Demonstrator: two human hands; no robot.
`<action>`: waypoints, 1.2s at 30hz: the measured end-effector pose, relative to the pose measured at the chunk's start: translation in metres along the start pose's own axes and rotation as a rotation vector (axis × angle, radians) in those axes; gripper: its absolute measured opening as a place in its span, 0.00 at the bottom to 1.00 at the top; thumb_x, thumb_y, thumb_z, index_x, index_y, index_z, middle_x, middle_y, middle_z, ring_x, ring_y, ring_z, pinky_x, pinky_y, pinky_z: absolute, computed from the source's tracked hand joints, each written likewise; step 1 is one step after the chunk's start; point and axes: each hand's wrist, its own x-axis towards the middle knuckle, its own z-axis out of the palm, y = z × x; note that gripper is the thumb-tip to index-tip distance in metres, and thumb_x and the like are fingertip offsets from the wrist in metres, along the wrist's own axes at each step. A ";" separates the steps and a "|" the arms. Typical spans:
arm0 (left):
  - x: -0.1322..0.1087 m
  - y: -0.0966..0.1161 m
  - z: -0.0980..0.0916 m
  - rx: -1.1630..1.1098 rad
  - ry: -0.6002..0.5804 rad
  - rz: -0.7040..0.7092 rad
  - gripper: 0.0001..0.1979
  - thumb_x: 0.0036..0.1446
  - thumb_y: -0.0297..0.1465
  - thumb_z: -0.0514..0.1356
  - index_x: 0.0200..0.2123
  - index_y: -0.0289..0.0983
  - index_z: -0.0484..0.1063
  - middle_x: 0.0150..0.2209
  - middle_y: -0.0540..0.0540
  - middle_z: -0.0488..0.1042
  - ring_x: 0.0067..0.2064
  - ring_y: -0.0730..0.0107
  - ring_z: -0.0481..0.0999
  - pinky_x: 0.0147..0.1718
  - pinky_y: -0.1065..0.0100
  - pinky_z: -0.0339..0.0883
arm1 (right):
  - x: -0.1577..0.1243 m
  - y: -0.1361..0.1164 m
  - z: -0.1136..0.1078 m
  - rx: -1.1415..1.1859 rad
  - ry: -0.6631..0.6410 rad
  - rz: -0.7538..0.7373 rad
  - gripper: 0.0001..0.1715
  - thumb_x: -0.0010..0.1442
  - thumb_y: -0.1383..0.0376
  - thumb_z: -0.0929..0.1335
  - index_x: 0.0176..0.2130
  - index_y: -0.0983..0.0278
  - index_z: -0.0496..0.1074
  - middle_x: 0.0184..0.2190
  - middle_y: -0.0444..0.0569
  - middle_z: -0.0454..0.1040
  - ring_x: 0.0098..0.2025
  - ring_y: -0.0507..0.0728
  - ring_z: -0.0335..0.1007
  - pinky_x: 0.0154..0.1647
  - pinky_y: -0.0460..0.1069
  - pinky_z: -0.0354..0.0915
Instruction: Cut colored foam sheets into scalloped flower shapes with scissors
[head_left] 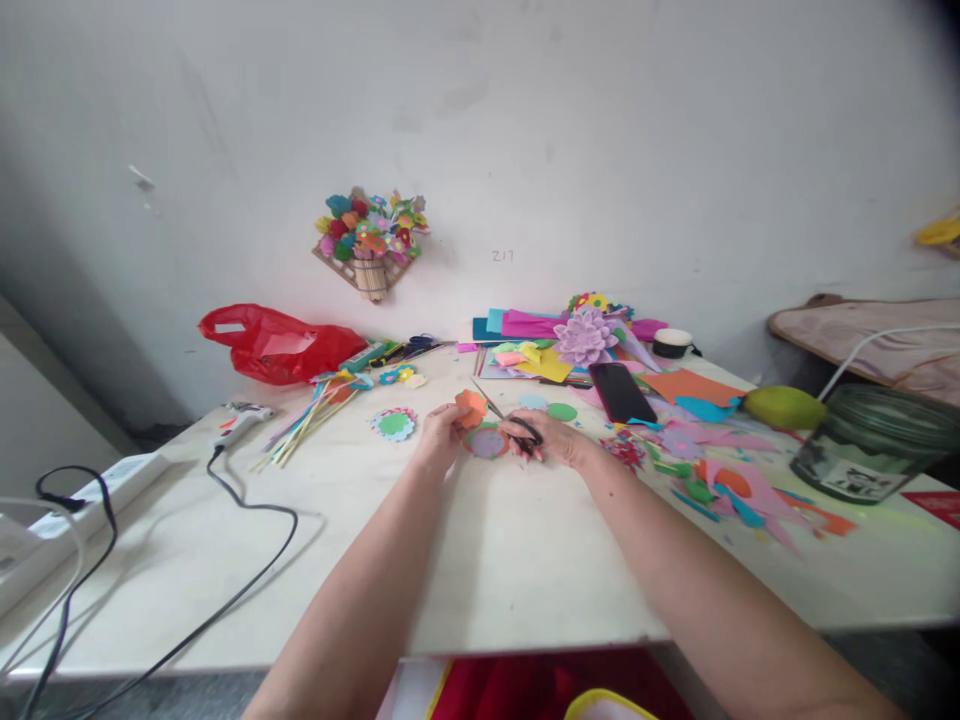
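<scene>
Between finger and thumb, my left hand point(442, 432) pinches an orange flower-shaped cutout point(471, 408) just above the table. My right hand point(551, 440) is wrapped round the black handles of a pair of scissors point(527, 432), whose blades point up and left beside the orange cutout. Below the two hands lies a round purple-centred piece with a green scalloped rim point(486, 441), partly hidden by my fingers. To the left rests a flower disc with a green centre and a pink and blue edge point(394, 424). A green circle point(561, 411) lies beyond my right hand.
Scraps point(750, 490) and a glass jar point(874, 440) cover the right side, near a phone point(622, 393). Left are a glue gun point(244, 424) with a trailing cord, thin sticks point(315, 425), a red bag point(285, 345) and a power strip point(90, 510). Coloured sheets point(517, 325) lie by the wall.
</scene>
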 end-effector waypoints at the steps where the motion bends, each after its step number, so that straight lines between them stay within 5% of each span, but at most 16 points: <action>1: 0.001 0.000 0.000 -0.006 0.004 0.003 0.06 0.35 0.22 0.63 0.20 0.34 0.68 0.20 0.48 0.74 0.23 0.73 0.73 0.28 0.70 0.68 | 0.000 0.000 0.000 0.007 0.002 -0.003 0.21 0.53 0.50 0.67 0.27 0.66 0.66 0.20 0.43 0.70 0.17 0.47 0.63 0.13 0.42 0.51; 36: 0.000 -0.001 0.005 -0.072 0.052 -0.023 0.05 0.37 0.20 0.60 0.24 0.32 0.71 0.23 0.46 0.75 0.24 0.71 0.74 0.27 0.71 0.68 | 0.006 0.002 0.004 -0.061 0.010 0.078 0.20 0.53 0.51 0.67 0.26 0.65 0.63 0.17 0.40 0.67 0.14 0.45 0.60 0.11 0.41 0.48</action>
